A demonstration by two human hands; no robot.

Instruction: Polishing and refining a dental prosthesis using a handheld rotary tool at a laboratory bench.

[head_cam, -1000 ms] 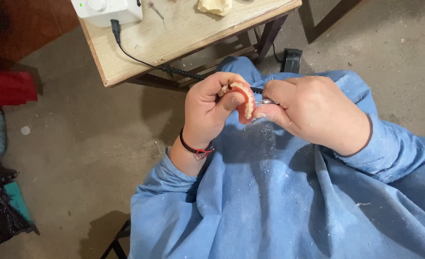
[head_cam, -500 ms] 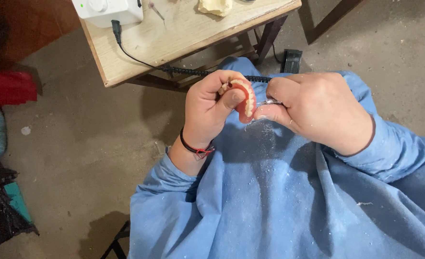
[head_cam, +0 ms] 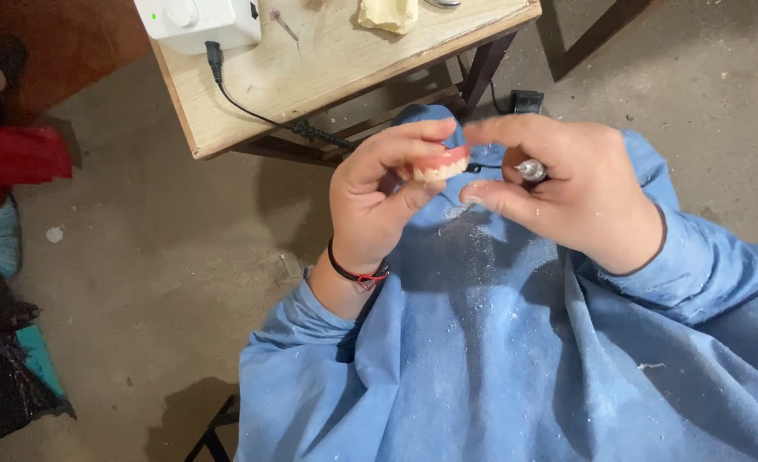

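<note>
Covering the near part of the view, a blue gown point(head_cam: 516, 359) lies over the person's lap and arms, dusted with pale grit just under the hands.

Above it, the left hand point(head_cam: 375, 201) is raised with a dark and red band point(head_cam: 355, 272) on its wrist. Its fingers point(head_cam: 405, 141) are curled, not spread: the forefinger runs along the top of a denture point(head_cam: 441, 162), pink at the gum and white at the teeth, and the thumb presses from below, so the piece is pinched between them with the teeth facing down and toward the right.

Just beside it, the right hand point(head_cam: 567, 192) is closed around a metal handpiece point(head_cam: 531, 169), of which only the silver tip shows between forefinger and thumb. The forefinger arches over toward the denture and the thumb reaches under it; whether they touch the denture I cannot tell. The tool's tip sits near the denture but apart from it.

Farther off stands a wooden desk point(head_cam: 310, 77). A white control box point(head_cam: 199, 19) sits at its far left corner, and a black cord point(head_cam: 251, 109) runs from it across the top and over the near edge, toward the hands. A pale plaster cast point(head_cam: 387, 13) rests by the far edge. Beyond the right end of the desk a small black box point(head_cam: 526, 101) lies on the grey floor point(head_cam: 139, 257).
</note>
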